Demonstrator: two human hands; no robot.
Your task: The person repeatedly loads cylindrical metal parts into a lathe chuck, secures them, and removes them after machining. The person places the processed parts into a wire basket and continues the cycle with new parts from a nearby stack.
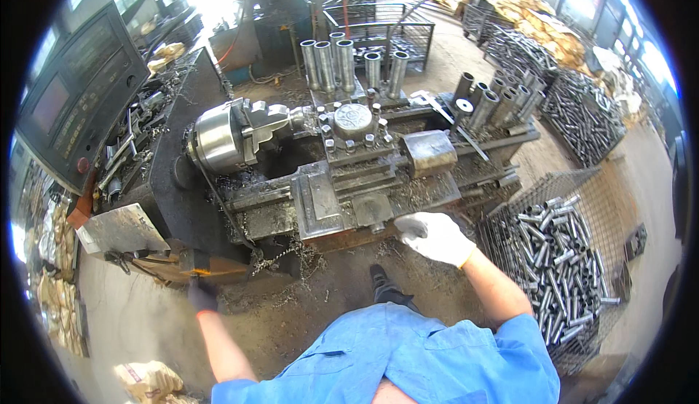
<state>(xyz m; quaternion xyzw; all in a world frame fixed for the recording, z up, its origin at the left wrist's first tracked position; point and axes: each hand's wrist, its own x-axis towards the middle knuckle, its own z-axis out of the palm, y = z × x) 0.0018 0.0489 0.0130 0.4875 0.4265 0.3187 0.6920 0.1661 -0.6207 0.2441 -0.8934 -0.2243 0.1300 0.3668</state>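
My left hand, in a dark glove, is low at the lathe's left front. It is just below a dark block with a yellow edge; blur and shade hide its fingers. My right hand, in a white glove, has curled fingers at the front edge of the lathe carriage, right of a short round knob. Whatever it grips is hidden. Behind stand the lathe chuck with stepped jaws, the round-topped tool post and a metal block.
Upright metal tubes stand behind the tool post, with more tubes and a caliper to their right. A wire basket of loose tubes is at right. A control panel rises at left. Curled metal shavings hang below the carriage.
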